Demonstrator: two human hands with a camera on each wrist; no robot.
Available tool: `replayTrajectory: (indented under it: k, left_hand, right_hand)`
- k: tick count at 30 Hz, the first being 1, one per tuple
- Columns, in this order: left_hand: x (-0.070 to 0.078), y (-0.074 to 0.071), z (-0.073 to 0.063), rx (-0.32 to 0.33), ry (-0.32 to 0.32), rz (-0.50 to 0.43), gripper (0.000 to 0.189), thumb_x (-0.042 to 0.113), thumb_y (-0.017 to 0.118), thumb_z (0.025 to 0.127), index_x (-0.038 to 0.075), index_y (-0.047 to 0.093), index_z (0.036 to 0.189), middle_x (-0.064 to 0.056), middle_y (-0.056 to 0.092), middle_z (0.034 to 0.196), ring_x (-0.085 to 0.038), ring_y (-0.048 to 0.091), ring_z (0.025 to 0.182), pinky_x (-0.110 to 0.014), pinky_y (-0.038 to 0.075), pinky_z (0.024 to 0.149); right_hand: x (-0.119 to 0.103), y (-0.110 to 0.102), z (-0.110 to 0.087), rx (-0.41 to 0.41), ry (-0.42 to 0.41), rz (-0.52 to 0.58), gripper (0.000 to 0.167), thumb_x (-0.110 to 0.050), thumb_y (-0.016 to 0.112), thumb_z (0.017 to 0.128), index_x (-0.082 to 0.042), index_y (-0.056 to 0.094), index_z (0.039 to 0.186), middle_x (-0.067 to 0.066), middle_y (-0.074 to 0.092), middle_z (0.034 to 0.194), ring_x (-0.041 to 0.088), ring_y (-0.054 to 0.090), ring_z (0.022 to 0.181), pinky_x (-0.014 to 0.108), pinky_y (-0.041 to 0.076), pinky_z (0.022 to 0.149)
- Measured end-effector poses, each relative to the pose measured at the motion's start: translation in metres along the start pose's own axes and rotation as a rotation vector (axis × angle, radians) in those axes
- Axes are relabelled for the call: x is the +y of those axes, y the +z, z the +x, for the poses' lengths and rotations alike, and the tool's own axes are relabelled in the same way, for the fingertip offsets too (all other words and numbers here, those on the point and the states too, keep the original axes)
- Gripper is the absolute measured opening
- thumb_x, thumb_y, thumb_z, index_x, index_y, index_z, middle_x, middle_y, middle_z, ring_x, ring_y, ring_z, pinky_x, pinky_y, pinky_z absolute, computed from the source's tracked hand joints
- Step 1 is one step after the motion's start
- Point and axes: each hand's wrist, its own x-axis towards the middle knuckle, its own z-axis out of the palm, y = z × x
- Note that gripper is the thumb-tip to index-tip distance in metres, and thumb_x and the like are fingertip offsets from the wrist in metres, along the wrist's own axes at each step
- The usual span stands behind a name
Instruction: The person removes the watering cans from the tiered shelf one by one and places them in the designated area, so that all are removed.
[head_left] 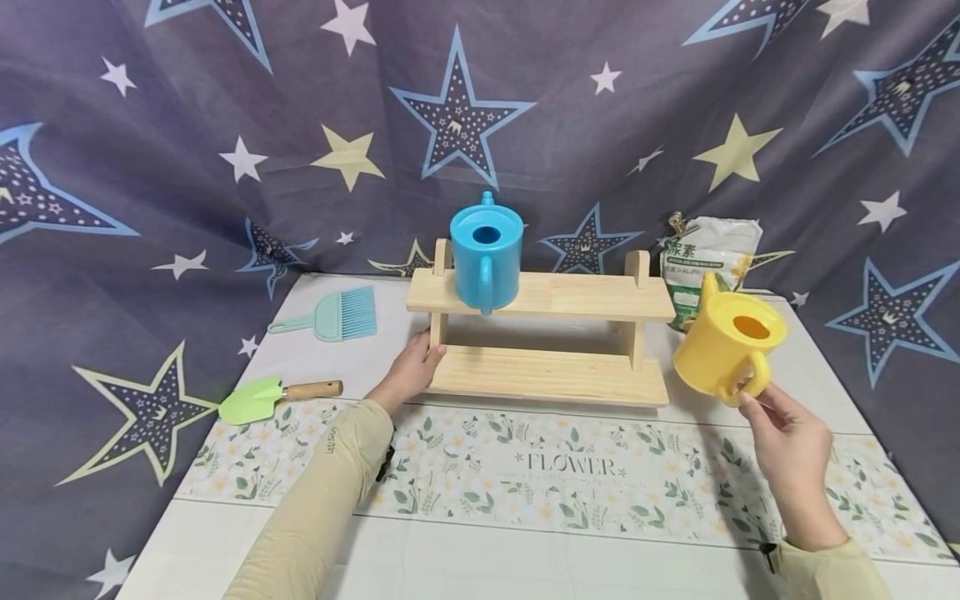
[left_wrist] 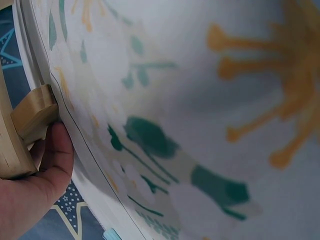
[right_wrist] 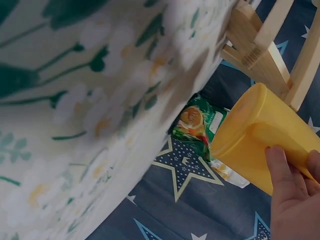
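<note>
My right hand grips the handle of a yellow watering can, holding it up off the right end of a two-tier wooden shelf. In the right wrist view, the can's base faces the camera, and the fingers are at its handle. My left hand grips the shelf's left end near its upright; the left wrist view shows fingers curled round the wooden end. A blue watering can stands on the left part of the upper tier, handle toward me.
Left of the shelf lie a light blue dustpan with brush and a green trowel with a wooden handle. A white and green bag, clipped at the top, stands behind the yellow can. A star-patterned cloth hangs behind the table.
</note>
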Motion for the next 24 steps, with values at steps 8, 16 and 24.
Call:
replayTrajectory:
  k: [8, 16, 24]
  left_hand:
    - [0.001, 0.0, 0.0, -0.005, -0.003, 0.003, 0.056, 0.026, 0.039, 0.107, 0.004, 0.021, 0.155, -0.024, 0.032, 0.15, -0.039, 0.035, 0.137, -0.053, 0.028, 0.113]
    - [0.002, -0.002, 0.001, -0.023, -0.029, -0.01, 0.055, 0.028, 0.038, 0.106, 0.007, 0.022, 0.155, -0.02, 0.032, 0.152, -0.036, 0.034, 0.139, -0.051, 0.026, 0.114]
    - [0.004, -0.003, -0.001, -0.027, -0.027, 0.001, 0.056, 0.028, 0.038, 0.106, 0.006, 0.022, 0.155, -0.021, 0.031, 0.151, -0.037, 0.035, 0.138, -0.05, 0.027, 0.114]
  right_hand:
    - [0.008, 0.005, 0.003, -0.04, 0.085, -0.005, 0.036, -0.017, 0.067, 0.094, -0.003, 0.064, 0.128, 0.014, 0.071, 0.108, -0.022, 0.05, 0.07, 0.002, 0.043, 0.06]
    - [0.014, 0.005, 0.006, -0.115, 0.179, -0.004, 0.041, -0.027, 0.065, 0.096, -0.007, 0.062, 0.131, -0.006, 0.07, 0.099, -0.018, 0.054, 0.071, 0.004, 0.044, 0.062]
    - [0.019, 0.007, 0.009, -0.15, 0.21, -0.002, 0.042, -0.027, 0.063, 0.097, -0.006, 0.06, 0.134, 0.001, 0.07, 0.107, -0.018, 0.054, 0.071, 0.003, 0.045, 0.064]
